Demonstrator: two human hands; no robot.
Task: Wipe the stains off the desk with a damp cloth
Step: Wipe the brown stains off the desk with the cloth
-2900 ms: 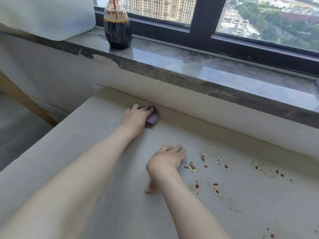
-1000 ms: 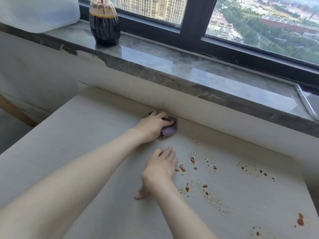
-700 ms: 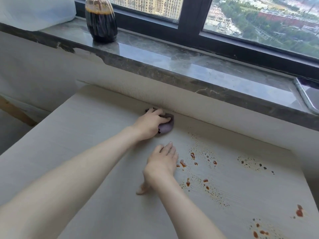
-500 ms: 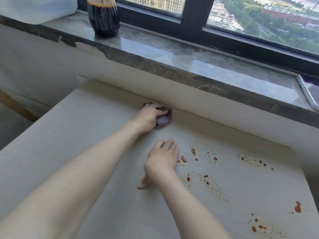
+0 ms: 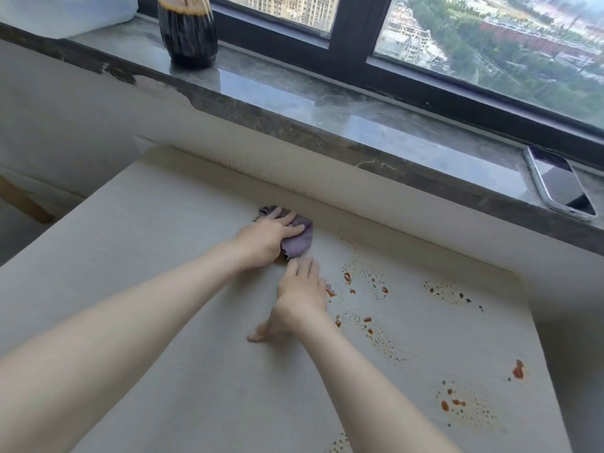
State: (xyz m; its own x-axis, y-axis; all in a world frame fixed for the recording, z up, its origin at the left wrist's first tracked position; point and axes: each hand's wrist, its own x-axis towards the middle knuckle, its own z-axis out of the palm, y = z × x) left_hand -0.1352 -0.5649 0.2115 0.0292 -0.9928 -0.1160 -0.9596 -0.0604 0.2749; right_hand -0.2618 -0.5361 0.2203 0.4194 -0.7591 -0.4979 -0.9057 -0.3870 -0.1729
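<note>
A small purple cloth [image 5: 299, 241] lies bunched on the pale grey desk [image 5: 163, 230] near its back edge. My left hand [image 5: 264, 238] presses down on it, fingers curled over the cloth. My right hand [image 5: 302, 295] rests flat on the desk just in front of the cloth, fingers spread and holding nothing. Reddish-brown stains [image 5: 366, 282] spatter the desk to the right of my right hand. More stains [image 5: 457, 403] sit near the front right, with a single blot [image 5: 518, 371] by the right edge.
A dark stone windowsill [image 5: 327, 103] runs behind the desk. On it stand a bottle of dark liquid [image 5: 188, 31] at the left and a phone [image 5: 560, 184] at the right. A white container [image 5: 65, 11] sits far left. The desk's left edge drops to the floor.
My left hand has slid the cloth to the right along the back edge, nearer to my right hand and the stains. My right hand has stayed planted on the desk.
</note>
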